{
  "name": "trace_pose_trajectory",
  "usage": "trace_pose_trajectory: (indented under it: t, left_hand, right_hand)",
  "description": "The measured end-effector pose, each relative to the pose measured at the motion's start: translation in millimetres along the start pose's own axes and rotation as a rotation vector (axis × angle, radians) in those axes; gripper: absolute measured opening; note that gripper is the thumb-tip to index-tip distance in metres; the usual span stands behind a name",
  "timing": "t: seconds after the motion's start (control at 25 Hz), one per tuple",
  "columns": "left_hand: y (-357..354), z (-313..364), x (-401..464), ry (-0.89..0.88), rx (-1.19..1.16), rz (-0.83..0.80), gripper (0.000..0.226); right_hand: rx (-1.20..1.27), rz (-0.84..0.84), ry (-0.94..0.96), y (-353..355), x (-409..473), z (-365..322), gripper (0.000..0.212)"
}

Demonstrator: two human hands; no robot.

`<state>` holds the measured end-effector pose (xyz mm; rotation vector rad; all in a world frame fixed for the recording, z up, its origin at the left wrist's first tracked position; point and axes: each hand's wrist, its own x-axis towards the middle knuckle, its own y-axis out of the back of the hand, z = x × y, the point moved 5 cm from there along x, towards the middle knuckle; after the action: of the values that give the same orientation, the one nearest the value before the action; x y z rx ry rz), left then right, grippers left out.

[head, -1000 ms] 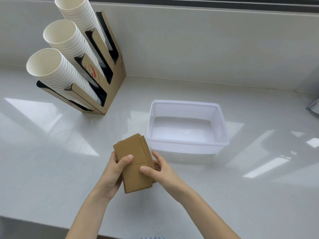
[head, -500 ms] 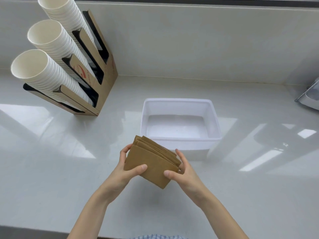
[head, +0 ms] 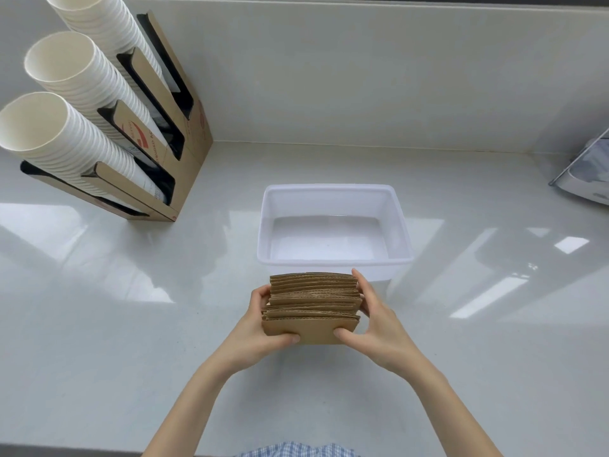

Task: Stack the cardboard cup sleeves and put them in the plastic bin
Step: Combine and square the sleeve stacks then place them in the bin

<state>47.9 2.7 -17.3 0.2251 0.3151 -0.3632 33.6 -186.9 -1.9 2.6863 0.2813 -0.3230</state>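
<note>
A stack of several brown cardboard cup sleeves (head: 313, 301) stands on edge, held between both hands just in front of the bin's near wall. My left hand (head: 255, 328) grips its left end, thumb on the front sleeve. My right hand (head: 375, 321) grips its right end, fingers along the side, thumb on the front. The white translucent plastic bin (head: 400, 222) sits on the counter beyond the stack, with nothing inside it.
A cardboard cup dispenser (head: 158, 133) with three slanted stacks of white paper cups (head: 82, 84) stands at the back left. A metal-and-plastic object (head: 590, 173) is at the right edge. The white counter (head: 131, 324) meets a wall behind.
The sleeve stack turned from lying tilted and fanned in my hands to standing squared on edge, and moved closer to the bin's front wall.
</note>
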Motion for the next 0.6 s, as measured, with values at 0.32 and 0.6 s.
trace_pose_trajectory:
  t: [0.32, 0.6]
  left_hand:
    - [-9.5, -13.1, 6.7, -0.029, 0.202, -0.006, 0.090]
    - [-13.4, -12.2, 8.7, -0.049, 0.186, -0.025, 0.096]
  right_hand:
    - [-0.100, -0.029, 0.001, -3.3, 0.2, 15.8, 0.093]
    - [0.072, -0.059, -0.070, -15.9, 3.3, 33.3, 0.105]
